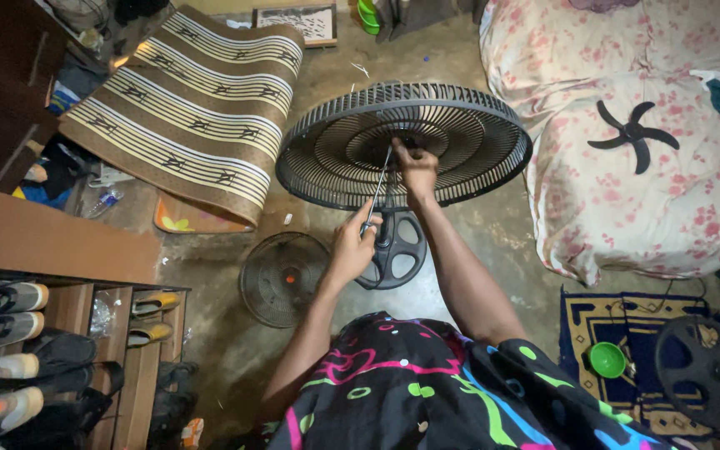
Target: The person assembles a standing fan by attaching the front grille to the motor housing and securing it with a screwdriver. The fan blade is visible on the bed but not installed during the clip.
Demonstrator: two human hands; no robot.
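My left hand (352, 242) is closed around the handle of a long screwdriver (378, 187), whose shaft runs up and away to the hub of the rear fan guard (460, 125). My right hand (416, 171) is pressed against that hub, fingers curled at the centre; whether they pinch a screw or only steady the hub I cannot tell, since the hand covers the spot.

The guard sits tilted on its stand, directly above the round black base (397, 250) on the concrete floor.

Risks, as I judge them:
- The tip could slip off the screw head because the shaft is long and driven at an angle; it would strike my right fingers.
- A freed screw could drop through the grille to the cluttered floor.
- The tilted guard could swing if my right hand eases.

The front grille (281, 279) lies flat just beside the base. The fan blade (631, 135) rests well apart on the floral bedspread (593, 217).
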